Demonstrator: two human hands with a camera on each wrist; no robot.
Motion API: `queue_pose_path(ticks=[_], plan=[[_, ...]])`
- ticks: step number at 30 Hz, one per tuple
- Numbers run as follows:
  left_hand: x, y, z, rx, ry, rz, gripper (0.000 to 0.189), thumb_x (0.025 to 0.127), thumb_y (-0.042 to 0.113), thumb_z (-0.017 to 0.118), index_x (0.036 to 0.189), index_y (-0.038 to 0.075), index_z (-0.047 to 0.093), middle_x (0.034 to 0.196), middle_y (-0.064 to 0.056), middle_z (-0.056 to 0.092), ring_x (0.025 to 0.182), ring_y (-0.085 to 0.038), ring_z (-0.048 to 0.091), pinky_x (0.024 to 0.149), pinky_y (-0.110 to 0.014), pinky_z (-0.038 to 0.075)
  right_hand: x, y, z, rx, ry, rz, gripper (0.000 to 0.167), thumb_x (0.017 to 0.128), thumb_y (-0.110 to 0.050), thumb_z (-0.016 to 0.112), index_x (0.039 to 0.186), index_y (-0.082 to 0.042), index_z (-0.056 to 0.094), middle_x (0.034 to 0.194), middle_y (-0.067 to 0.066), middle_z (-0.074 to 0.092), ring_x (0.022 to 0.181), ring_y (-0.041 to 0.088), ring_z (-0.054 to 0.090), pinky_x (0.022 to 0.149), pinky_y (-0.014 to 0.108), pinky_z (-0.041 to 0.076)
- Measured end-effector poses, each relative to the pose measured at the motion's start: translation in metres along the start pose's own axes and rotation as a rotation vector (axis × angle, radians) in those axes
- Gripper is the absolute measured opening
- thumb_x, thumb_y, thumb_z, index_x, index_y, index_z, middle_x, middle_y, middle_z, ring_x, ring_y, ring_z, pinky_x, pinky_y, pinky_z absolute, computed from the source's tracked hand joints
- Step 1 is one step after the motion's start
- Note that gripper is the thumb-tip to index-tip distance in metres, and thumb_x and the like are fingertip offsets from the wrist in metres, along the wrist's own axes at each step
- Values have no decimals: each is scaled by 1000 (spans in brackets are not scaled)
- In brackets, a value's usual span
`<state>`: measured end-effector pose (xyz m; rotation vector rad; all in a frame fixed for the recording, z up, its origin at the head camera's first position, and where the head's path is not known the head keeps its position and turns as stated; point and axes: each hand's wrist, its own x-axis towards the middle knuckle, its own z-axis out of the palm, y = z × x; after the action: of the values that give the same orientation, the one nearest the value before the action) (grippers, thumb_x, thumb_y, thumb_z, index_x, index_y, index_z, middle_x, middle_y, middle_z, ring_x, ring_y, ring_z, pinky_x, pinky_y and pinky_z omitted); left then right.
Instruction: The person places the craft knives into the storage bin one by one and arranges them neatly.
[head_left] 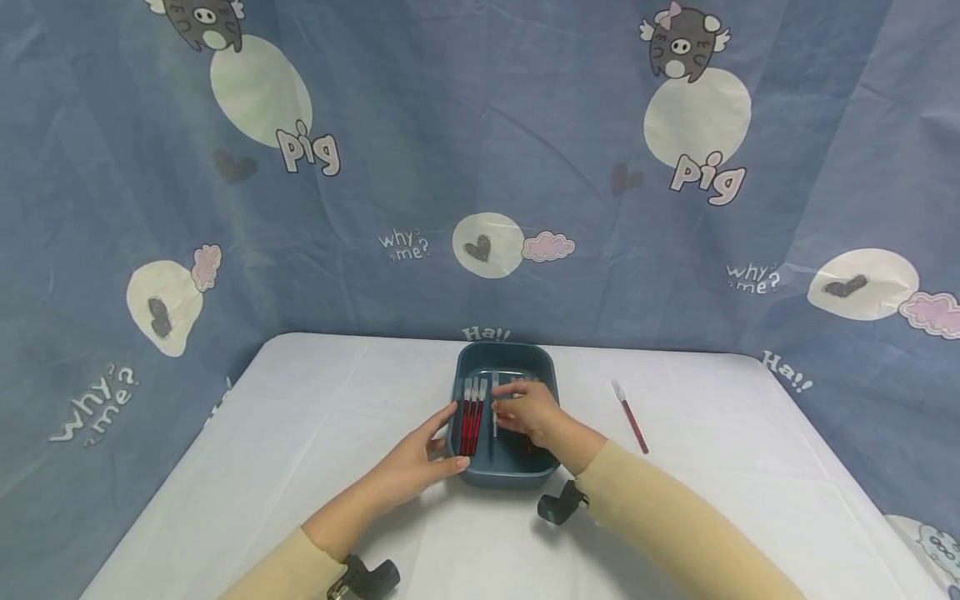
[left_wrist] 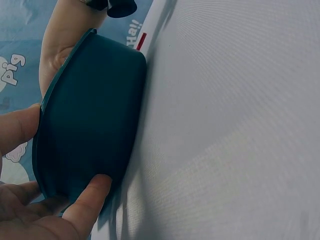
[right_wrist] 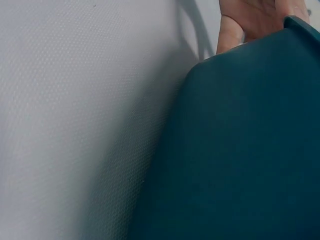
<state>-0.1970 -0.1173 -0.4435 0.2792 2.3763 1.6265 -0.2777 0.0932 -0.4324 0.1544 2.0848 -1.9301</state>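
Observation:
A dark teal tray (head_left: 504, 479) stands on the white table, with several slim red pens (head_left: 472, 417) with whitish caps lying side by side in its left part. My left hand (head_left: 408, 467) rests against the tray's left side, thumb near the front corner and fingers extended; in the left wrist view its fingers (left_wrist: 92, 202) touch the wall and rim. Inside the tray my right hand (head_left: 528, 410) pinches a thin pale pen (head_left: 495, 427) near the middle. More pens at the tray's right are mostly hidden behind that hand. The right wrist view mainly shows the tray's outer wall (right_wrist: 240, 140).
A single red pen (head_left: 633, 427) with a whitish cap lies on the white tabletop (head_left: 720, 467) to the right of the tray. Behind the table hangs a blue printed cloth (head_left: 487, 150).

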Motion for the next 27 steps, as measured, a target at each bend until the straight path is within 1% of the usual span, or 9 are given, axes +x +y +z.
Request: queue_pose_path(ticks=[10, 18, 27], plan=[[0, 1, 1, 17, 15, -11, 85, 89, 26, 78, 159, 23, 29, 163, -11, 28, 137, -45, 43, 101, -62, 44, -1, 1, 3, -75, -4, 18, 27, 90, 8, 66, 118, 7, 68, 101, 15, 65, 79, 17, 67, 77, 32, 60], [1, 0, 2, 24, 16, -3, 86, 89, 27, 78, 159, 23, 29, 163, -12, 28, 137, -46, 43, 101, -61, 44, 0, 4, 4, -118, -1, 4, 26, 91, 7, 67, 117, 6, 68, 102, 16, 67, 82, 18, 69, 78, 32, 60], [1, 0, 2, 23, 20, -18, 86, 89, 27, 78, 159, 25, 29, 163, -11, 27, 137, -45, 43, 101, -64, 43, 2, 7, 6, -195, 25, -24, 26, 89, 6, 69, 115, 4, 70, 101, 15, 70, 84, 21, 74, 75, 32, 60]])
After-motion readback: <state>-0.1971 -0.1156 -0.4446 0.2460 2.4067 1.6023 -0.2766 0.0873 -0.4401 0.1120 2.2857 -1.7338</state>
